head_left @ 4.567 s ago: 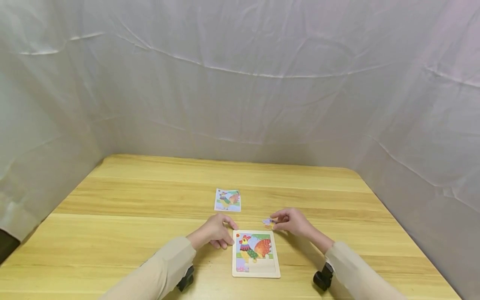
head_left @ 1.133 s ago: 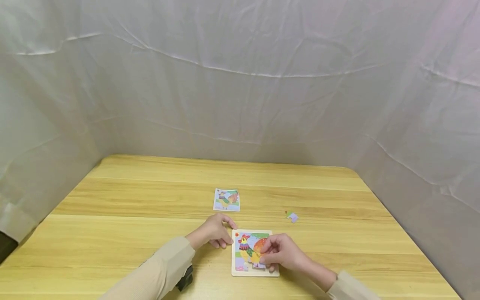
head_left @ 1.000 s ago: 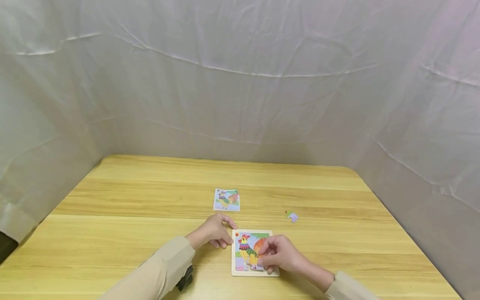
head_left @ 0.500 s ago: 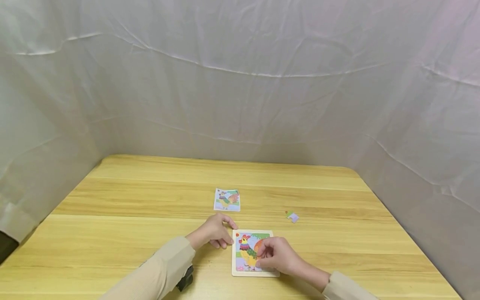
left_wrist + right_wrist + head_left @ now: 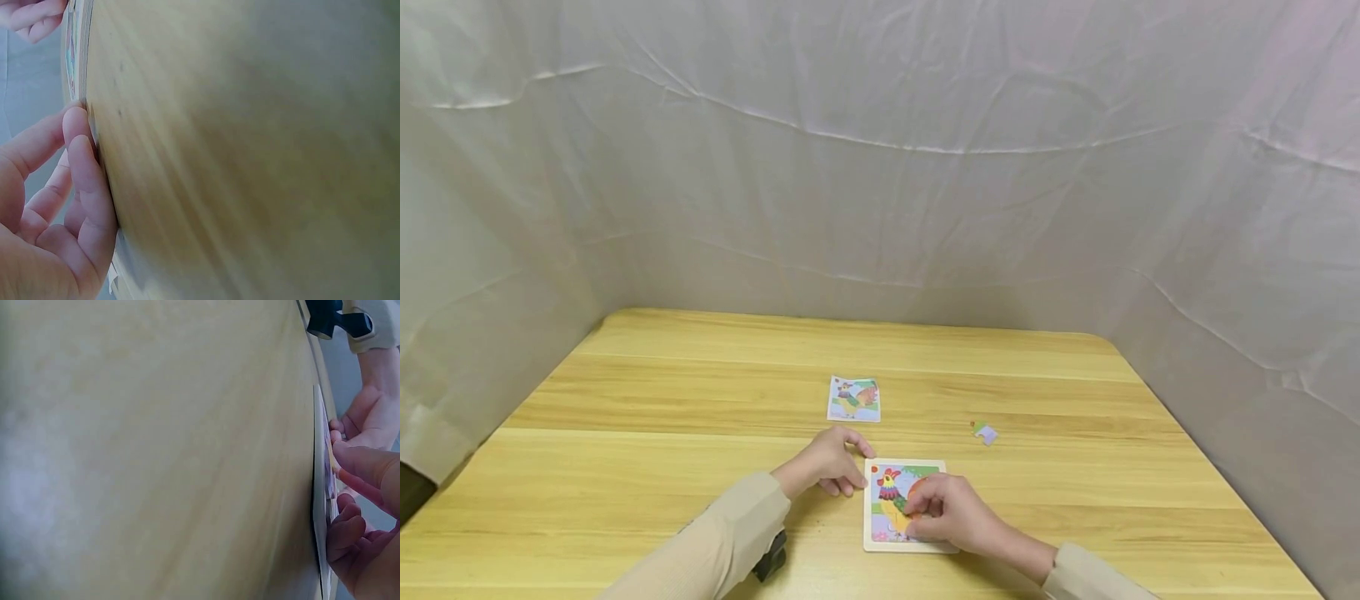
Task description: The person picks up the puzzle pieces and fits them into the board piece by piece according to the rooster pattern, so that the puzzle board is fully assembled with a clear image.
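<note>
A wooden jigsaw puzzle board with a rooster picture lies flat near the front of the table. Fingertips of my left hand touch its upper left corner and left edge, fingers loosely bent; the left wrist view shows this hand resting by the board's edge. My right hand covers the board's lower right part, thumb and forefinger pinching a yellow puzzle piece at the rooster's legs. In the right wrist view, the right hand's other fingers are curled close over the board, hiding that corner.
A loose green and lilac puzzle piece lies on the table beyond the board, to the right. A small rooster picture card lies behind the left hand. Pale cloth hangs around the wooden table.
The right hand carried a yellow puzzle piece from the table onto the board's lower part, then shifted it slightly left into the bottom gap. The left hand stayed at the board's edge.
</note>
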A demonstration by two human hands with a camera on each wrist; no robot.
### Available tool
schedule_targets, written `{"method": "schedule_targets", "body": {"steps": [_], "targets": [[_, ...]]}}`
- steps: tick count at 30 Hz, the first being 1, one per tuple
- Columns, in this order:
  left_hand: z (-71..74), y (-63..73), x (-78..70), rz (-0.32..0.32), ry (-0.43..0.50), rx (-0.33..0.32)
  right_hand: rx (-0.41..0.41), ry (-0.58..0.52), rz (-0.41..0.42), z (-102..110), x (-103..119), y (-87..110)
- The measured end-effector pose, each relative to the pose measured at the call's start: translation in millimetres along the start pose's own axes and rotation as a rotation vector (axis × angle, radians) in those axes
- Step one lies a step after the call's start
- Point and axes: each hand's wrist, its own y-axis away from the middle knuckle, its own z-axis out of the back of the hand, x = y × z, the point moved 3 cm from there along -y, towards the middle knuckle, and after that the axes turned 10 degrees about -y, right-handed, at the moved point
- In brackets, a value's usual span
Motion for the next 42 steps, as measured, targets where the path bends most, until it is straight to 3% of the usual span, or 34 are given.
{"method": "schedule_targets", "body": {"steps": [17,24,28,36,42], "targets": [[-0.1,-1.1,1.3,-0.007,0.007,0.000,0.033,0.092,0.042,-3.2,4.2,-3.0],[-1.3,-2.6,2.8,-0.004,0.015,0.001,0.054,0.022,0.017,3.4,6.8,-1.6],[-1.3,-3.5,2.7,-0.005,0.013,0.000,0.005,0.027,-0.006,18.5,4.6,-2.8],[-1.1,-1.2,2.0,-0.010,0.000,-0.008,-0.169,0.175,-0.090,68.1,-16.4,-9.4],[-0.8,-1.9,2.3,-0.017,0.013,-0.005,-0.256,0.145,-0.194,102.4,-34.1,-10.0]]}}
